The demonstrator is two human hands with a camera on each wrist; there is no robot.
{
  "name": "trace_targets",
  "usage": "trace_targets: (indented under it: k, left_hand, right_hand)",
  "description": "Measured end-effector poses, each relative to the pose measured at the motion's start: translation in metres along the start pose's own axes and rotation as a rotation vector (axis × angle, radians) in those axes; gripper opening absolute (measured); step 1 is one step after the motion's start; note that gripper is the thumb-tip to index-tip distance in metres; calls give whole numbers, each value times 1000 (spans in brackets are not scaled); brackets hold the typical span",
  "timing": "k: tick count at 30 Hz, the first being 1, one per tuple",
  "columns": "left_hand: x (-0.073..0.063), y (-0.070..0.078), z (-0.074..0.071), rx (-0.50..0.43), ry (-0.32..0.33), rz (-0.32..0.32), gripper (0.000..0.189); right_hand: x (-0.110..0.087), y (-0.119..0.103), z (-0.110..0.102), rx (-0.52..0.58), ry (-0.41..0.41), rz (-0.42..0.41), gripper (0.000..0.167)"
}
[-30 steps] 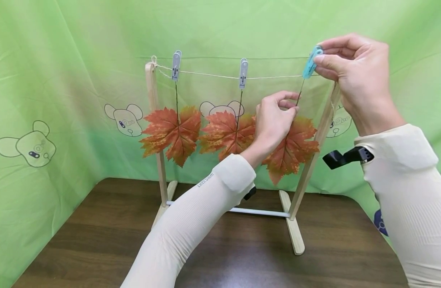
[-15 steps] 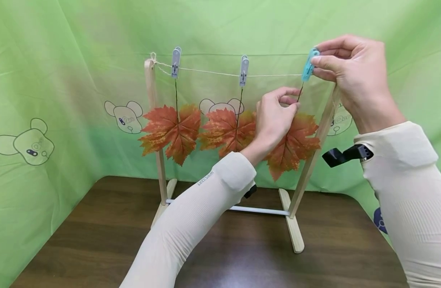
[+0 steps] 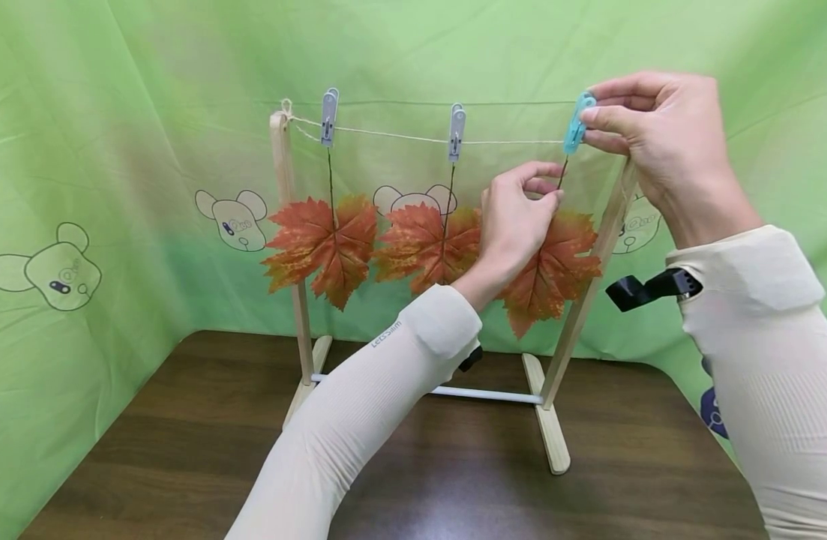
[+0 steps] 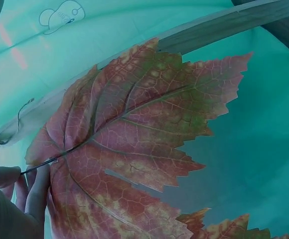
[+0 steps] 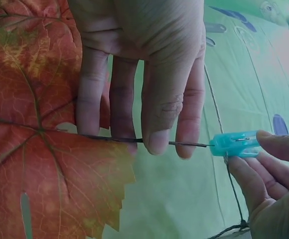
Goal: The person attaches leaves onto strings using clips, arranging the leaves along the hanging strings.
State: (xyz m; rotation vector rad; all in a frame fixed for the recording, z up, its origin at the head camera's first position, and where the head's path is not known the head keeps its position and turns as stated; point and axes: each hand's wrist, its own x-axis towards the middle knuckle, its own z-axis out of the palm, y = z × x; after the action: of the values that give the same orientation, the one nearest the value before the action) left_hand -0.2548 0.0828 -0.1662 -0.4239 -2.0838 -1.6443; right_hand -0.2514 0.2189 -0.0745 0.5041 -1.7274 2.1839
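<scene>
A turquoise clothespin [image 3: 576,126] sits on the string near its right end, and my right hand [image 3: 672,142] pinches its upper part between thumb and fingers. From its lower end runs the dark stem of an orange-red maple leaf [image 3: 551,266]. Just below the clothespin my left hand [image 3: 517,217] pinches that stem; in the right wrist view the stem [image 5: 184,143] reaches into the clothespin's tip. Two grey clothespins, one at left [image 3: 328,118] and one in the middle [image 3: 456,133], hold the stems of a left leaf [image 3: 322,244] and a middle leaf [image 3: 426,244], partly behind my left hand.
The string [image 3: 393,136] spans a wooden stand with a left post [image 3: 283,161] and a right post [image 3: 575,330]. A white rod [image 3: 487,394] joins its feet on the brown table [image 3: 622,450]. A green curtain [image 3: 150,187] with printed bear faces hangs behind.
The turquoise clothespin and my right hand have shifted slightly down and left, and the clothespin stands more upright. My left hand keeps its pinch on the stem, almost unmoved.
</scene>
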Motion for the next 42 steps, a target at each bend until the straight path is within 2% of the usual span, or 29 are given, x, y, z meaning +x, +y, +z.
trace_targets:
  k: [10,16,24,33,38,42]
  left_hand:
    - [-1,-2,1,10,-11,15,25]
    - [-2,-3,1,-3,-23,15,25]
    - [-4,-6,-1,38,-50,34,25]
    - [-8,-6,-6,19,-72,70,27]
    - [-14,-8,-16,-15,-95,108,29]
    - [-23,-13,-30,-22,-129,155,29]
  right_hand:
    - [-3,-3,-3,-46,34,29,27]
    - [-7,-2,-4,-118,61,-49,37]
    - [-20,1,-7,-165,74,-133,36]
    - [-32,3,-9,-138,70,-198,36]
    - [-47,6,-13,-232,76,-260,36]
    - [-63,12,-17,-452,107,-312,36]
